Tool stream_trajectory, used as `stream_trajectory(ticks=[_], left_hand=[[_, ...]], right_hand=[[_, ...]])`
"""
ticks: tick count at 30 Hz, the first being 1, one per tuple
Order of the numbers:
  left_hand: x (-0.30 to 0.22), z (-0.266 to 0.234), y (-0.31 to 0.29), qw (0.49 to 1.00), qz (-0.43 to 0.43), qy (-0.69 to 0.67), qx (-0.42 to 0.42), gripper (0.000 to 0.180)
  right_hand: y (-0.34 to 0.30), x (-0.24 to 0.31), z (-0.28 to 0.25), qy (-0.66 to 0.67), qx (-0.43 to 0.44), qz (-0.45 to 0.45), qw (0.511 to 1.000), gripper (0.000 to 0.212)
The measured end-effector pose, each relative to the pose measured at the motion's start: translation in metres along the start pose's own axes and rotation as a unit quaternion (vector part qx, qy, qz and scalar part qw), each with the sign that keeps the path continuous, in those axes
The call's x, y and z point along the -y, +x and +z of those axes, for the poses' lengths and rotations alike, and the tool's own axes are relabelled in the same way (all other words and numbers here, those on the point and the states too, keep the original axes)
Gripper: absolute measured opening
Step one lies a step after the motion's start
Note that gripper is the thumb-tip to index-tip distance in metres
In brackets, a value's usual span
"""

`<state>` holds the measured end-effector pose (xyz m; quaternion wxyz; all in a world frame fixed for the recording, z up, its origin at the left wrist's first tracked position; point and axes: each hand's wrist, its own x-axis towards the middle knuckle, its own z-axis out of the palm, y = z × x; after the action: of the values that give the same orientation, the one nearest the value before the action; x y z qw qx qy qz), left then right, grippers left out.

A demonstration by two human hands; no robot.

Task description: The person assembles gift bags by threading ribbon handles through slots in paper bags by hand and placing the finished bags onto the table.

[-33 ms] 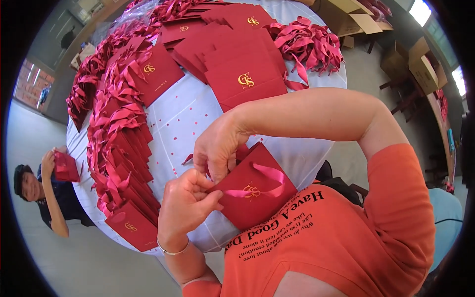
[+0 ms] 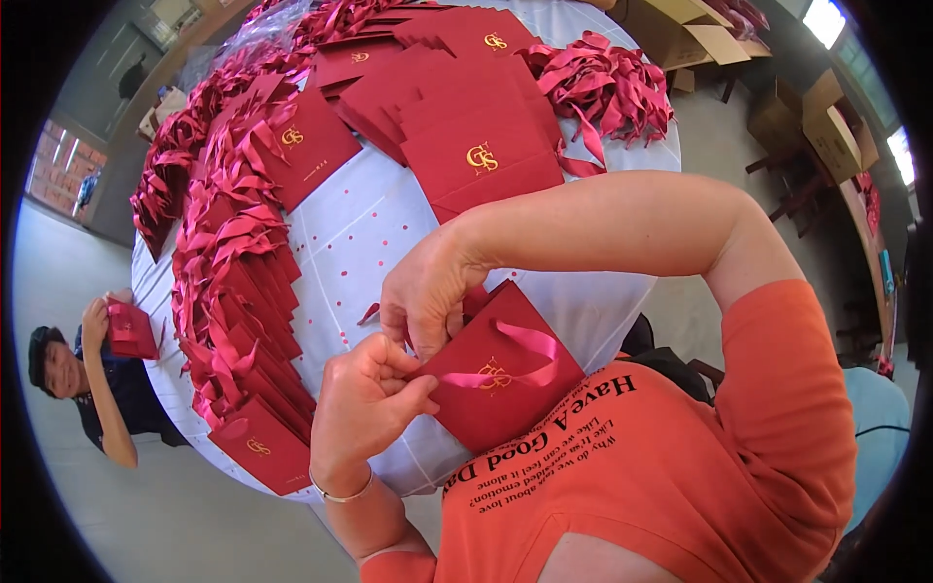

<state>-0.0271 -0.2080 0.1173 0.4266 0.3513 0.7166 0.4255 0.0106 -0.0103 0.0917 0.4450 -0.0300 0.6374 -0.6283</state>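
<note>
A small red paper gift bag with a gold emblem stands tilted at the table's near edge, against my orange shirt. A pink ribbon handle loops across its front. Thumb and fingers of my left hand pinch the bag's upper left corner, where one side of the loop ends. My right hand bends over the bag's mouth from the far side, its fingers curled and closed. What those fingertips hold is hidden behind the left hand and the rim. A short dark red ribbon tip pokes out beside the right fingers.
Rows of ribboned red bags line the table's left side. Flat bags are stacked at the far middle, beside a heap of pink ribbons. Small red paper dots lie on the white tablecloth. Another person at left holds a red bag.
</note>
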Motion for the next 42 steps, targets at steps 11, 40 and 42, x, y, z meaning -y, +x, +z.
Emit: stream_trajectory(ticks=[11, 40, 42], left_hand=[[0.005, -0.007, 0.003, 0.998, 0.019, -0.019, 0.055, 0.020], [0.036, -0.024, 0.033, 0.994, -0.026, 0.092, 0.052, 0.025], [0.040, -0.020, 0.034, 0.998, 0.027, -0.043, 0.036, 0.019]], right_hand=[[0.003, -0.004, 0.005, 0.073, -0.304, -0.021, 0.950, 0.045], [-0.071, -0.077, 0.054, 0.140, -0.387, -0.109, 0.905, 0.017], [-0.071, -0.070, 0.051, 0.135, -0.371, -0.117, 0.911, 0.016]])
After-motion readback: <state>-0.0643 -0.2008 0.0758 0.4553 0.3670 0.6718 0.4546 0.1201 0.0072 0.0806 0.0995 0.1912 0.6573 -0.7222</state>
